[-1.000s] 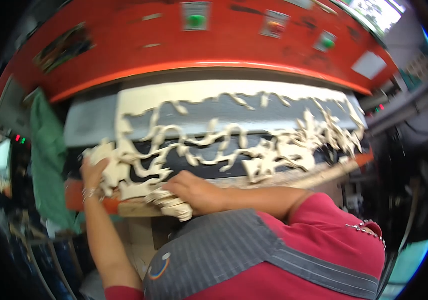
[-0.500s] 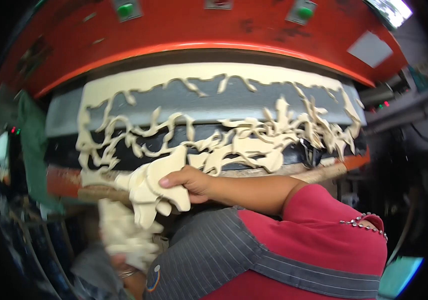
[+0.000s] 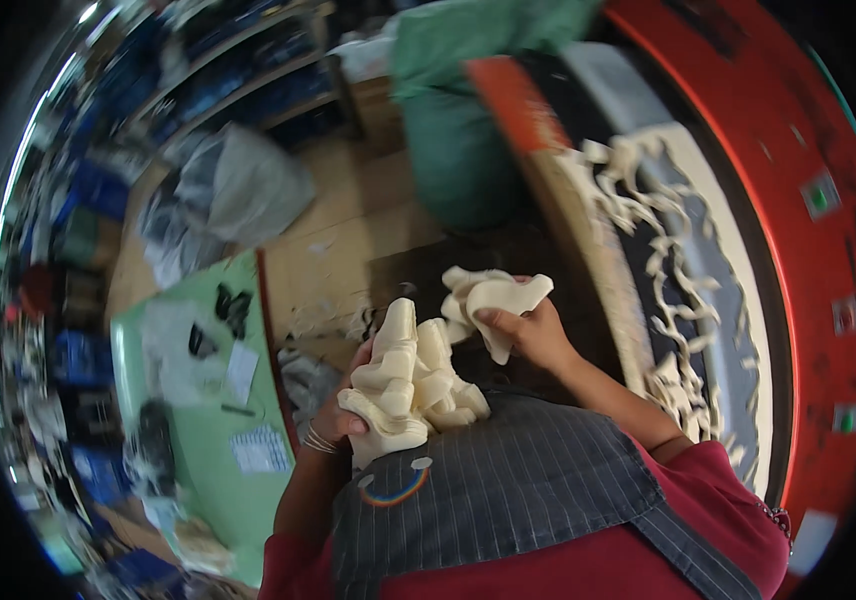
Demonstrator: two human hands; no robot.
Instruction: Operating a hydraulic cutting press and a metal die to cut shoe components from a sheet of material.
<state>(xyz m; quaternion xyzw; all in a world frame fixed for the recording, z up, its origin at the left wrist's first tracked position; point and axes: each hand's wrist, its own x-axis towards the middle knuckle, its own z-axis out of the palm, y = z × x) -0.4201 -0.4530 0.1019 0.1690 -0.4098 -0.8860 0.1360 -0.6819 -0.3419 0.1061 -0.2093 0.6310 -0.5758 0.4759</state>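
My left hand, with thin bangles at its wrist, is closed on a thick bundle of cream cut-out pieces held against my apron. They look like thick foam sheet, and they lie stacked in several curved layers. My right hand grips a smaller stack of curved cream pieces, its thumb on top. This stack is just beyond and to the right of the bundle, over the dark floor. Farther right, the leftover cream sheet, a ragged web of strips, lies on the bed of a red machine.
On the left stands a pale green table with papers, a pen and black scraps. Plastic-wrapped sacks sit on the tiled floor beyond it. A green sack stands by the machine's end. Shelves line the back.
My view has swung left from the machine toward the green table. Both hands have left the machine's edge with their cream pieces, and the left hand's bundle has come up before my apron.
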